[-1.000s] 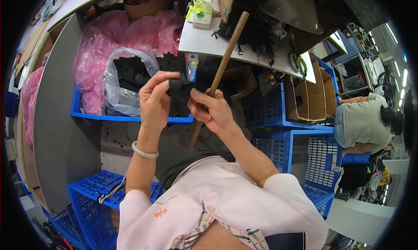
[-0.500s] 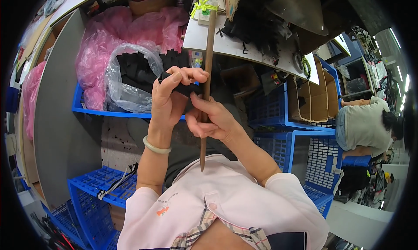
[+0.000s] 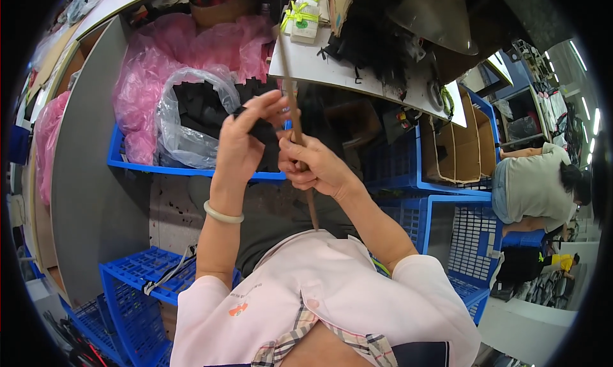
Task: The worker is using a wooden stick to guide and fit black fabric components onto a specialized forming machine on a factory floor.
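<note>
My right hand (image 3: 313, 162) is closed around a thin brown stick (image 3: 311, 207) with a tapered lower end. It stands nearly upright in front of my chest, its upper part smeared by motion. My left hand (image 3: 242, 137) is raised just left of the stick, fingers apart and curved, with the fingertips close to it; whether they touch it I cannot tell. Beyond my left hand, black fabric pieces (image 3: 195, 108) lie in a clear plastic bag (image 3: 175, 140).
The bag and pink plastic sheeting (image 3: 143, 67) sit in a blue crate (image 3: 118, 153). A white worktable (image 3: 294, 63) with black scraps stands ahead. Blue crates (image 3: 424, 223) and a cardboard box (image 3: 469, 137) are at right, where another person (image 3: 533, 182) bends over. A grey panel (image 3: 92, 169) rises at left.
The black piece that was between my hands by the stick no longer shows there. The stick's top has swung left and its lower tip right. My left fingers have spread.
</note>
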`<state>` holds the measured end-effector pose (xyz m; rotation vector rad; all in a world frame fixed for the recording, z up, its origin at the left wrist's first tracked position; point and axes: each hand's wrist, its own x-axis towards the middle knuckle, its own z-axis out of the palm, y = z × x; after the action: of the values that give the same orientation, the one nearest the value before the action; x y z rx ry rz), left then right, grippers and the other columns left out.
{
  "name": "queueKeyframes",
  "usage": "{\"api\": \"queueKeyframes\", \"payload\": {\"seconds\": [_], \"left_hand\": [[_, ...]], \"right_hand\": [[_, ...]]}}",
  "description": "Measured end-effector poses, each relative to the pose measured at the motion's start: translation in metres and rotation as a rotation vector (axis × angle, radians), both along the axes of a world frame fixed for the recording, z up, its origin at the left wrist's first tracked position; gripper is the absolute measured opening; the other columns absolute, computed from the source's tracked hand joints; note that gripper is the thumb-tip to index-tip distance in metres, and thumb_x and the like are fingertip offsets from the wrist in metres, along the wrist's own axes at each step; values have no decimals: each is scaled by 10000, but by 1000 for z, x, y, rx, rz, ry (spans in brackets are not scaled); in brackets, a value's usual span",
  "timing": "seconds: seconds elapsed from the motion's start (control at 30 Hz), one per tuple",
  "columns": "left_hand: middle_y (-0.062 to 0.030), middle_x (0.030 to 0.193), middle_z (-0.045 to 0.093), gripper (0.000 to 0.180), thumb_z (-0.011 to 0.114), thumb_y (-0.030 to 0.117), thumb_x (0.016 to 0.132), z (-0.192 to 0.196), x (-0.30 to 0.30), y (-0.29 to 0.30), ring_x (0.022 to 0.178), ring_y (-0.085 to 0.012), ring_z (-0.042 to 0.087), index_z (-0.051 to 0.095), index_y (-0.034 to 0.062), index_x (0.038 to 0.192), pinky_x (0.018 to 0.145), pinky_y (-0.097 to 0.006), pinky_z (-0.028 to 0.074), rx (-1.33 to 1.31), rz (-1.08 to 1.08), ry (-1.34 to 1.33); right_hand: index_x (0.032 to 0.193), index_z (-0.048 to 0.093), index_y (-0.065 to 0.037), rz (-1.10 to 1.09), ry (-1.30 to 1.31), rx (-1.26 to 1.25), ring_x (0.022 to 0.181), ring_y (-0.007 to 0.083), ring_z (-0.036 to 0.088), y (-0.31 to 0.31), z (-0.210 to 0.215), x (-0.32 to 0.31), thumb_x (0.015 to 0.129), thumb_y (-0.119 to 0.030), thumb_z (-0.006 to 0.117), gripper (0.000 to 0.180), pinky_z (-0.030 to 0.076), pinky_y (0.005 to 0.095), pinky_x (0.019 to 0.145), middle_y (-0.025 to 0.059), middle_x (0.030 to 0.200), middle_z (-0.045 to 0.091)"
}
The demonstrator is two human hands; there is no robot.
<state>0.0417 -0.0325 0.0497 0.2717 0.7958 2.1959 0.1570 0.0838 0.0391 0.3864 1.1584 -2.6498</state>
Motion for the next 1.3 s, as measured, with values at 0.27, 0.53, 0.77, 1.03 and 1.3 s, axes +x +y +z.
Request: {"api": "queueKeyframes", "payload": {"seconds": [0.27, 0.53, 0.77, 1.03, 1.3], "left_hand": [[-127, 698, 619, 197, 578, 117, 879, -20, -17, 6, 521, -158, 589, 593, -61, 963, 474, -287, 508, -237, 136, 106], [-102, 705, 611, 186, 588, 125, 861, -19, 17, 16, 512, -126, 543, 608, -28, 965, 417, -239, 476, -268, 222, 42], [-90, 691, 607, 213, 594, 134, 859, -25, 24, 11, 494, -122, 537, 609, -28, 996, 402, -239, 466, -246, 213, 52], [-77, 686, 604, 216, 592, 146, 852, -30, 27, 5, 461, -124, 530, 616, -37, 965, 408, -229, 442, -241, 217, 65], [-83, 695, 606, 190, 562, 131, 851, -36, 34, -5, 472, -124, 534, 623, -25, 941, 428, -230, 441, -263, 243, 47]], "right_hand": [[1420, 100, 45, -174, 533, 1453, 1305, 364, 270, 22, -3, -2, 557, -619, 767, 1276, 319, 504, 987, 260, 1422, 215], [1461, 41, -20, -82, 614, 1996, 1392, 432, 39, 25, 17, -33, 365, -795, 692, 1492, 73, 566, 1097, 267, 1497, 57], [1463, 55, -28, -102, 652, 2004, 1385, 454, 37, 21, 13, -31, 370, -825, 653, 1479, 65, 597, 1081, 286, 1491, 52], [1464, 116, -49, -47, 711, 2067, 1379, 464, 53, 16, 20, -36, 377, -828, 631, 1433, 68, 582, 1088, 315, 1479, 50], [1463, 133, -51, -4, 756, 2025, 1388, 442, 52, 12, 11, -38, 379, -805, 664, 1423, 73, 570, 1095, 307, 1482, 37]]}}
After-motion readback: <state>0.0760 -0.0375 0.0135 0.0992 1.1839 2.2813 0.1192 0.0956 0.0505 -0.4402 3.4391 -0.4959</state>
